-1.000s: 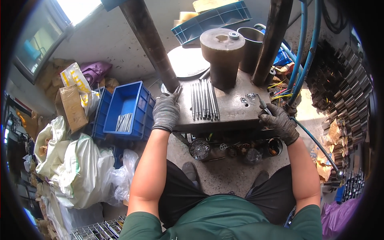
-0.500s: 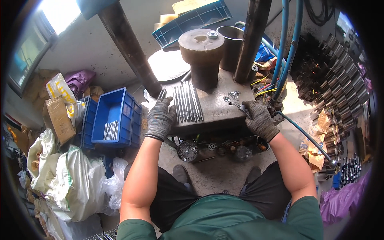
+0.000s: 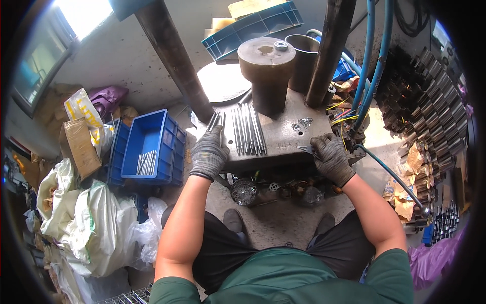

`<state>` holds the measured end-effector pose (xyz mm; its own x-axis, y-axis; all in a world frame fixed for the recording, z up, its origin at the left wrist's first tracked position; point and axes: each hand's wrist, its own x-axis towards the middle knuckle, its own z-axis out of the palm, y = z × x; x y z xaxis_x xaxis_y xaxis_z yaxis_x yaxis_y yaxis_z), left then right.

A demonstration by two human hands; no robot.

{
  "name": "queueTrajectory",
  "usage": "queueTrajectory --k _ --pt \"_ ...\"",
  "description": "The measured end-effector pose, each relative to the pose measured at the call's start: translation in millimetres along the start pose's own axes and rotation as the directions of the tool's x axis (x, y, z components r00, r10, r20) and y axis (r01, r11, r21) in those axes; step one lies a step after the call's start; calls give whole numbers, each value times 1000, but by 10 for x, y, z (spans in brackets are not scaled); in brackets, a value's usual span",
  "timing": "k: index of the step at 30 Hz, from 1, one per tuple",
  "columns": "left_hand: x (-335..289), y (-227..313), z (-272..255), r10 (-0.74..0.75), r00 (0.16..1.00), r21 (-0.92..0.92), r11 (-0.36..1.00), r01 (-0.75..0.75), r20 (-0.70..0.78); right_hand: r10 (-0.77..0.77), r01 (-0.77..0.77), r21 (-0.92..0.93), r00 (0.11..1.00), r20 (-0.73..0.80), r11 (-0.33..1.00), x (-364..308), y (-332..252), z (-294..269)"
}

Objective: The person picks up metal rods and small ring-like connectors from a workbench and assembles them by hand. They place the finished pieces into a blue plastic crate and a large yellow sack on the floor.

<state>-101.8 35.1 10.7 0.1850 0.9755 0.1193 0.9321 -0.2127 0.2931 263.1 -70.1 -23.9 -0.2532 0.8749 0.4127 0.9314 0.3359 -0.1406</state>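
My gloved left hand (image 3: 209, 153) is closed around a few slim metal rods (image 3: 215, 119), whose ends stick out past the fingers at the left side of the metal bench (image 3: 283, 144). Beside it several more rods (image 3: 248, 129) lie in a row. My gloved right hand (image 3: 331, 156) is closed on a pair of pliers (image 3: 305, 149) at the bench's right front edge; the narrow tips point left and a handle shows behind the palm. Small metal retaining rings (image 3: 305, 122) lie on the bench beyond the tips, near a small hole.
A thick metal cylinder (image 3: 267, 66) with a bearing (image 3: 281, 45) on top stands behind the rods, between two steel columns (image 3: 174, 61). At left, a blue crate (image 3: 172, 144) holds more rods (image 3: 147, 163). Blue hoses (image 3: 369, 61) and stacked metal tubes (image 3: 435, 101) are at right.
The pliers have come back from beside the rings toward the bench's front edge, and my right fingers have curled in more. My left hand stays on the rods. The whole view has shifted slightly.
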Motion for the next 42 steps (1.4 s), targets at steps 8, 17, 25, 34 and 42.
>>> queueTrajectory --k 8,17,25,34,42 --pt "100 -186 -149 -64 835 -527 802 -283 -546 -97 103 37 983 -154 994 -10 -18 -20" --pt "150 -34 -32 -84 861 -768 501 -399 -502 249 -149 467 955 -161 872 60 -46 -92" --pt "238 127 282 88 943 -481 843 -242 -321 488 -234 950 866 109 205 148 -238 -313" --pt "-281 1138 356 196 948 -965 124 229 250 469 -297 937 812 348 -181 229 -594 -302" --pt "-293 1342 513 285 914 -955 24 296 291 470 -329 930 802 367 -165 256 -697 -269"
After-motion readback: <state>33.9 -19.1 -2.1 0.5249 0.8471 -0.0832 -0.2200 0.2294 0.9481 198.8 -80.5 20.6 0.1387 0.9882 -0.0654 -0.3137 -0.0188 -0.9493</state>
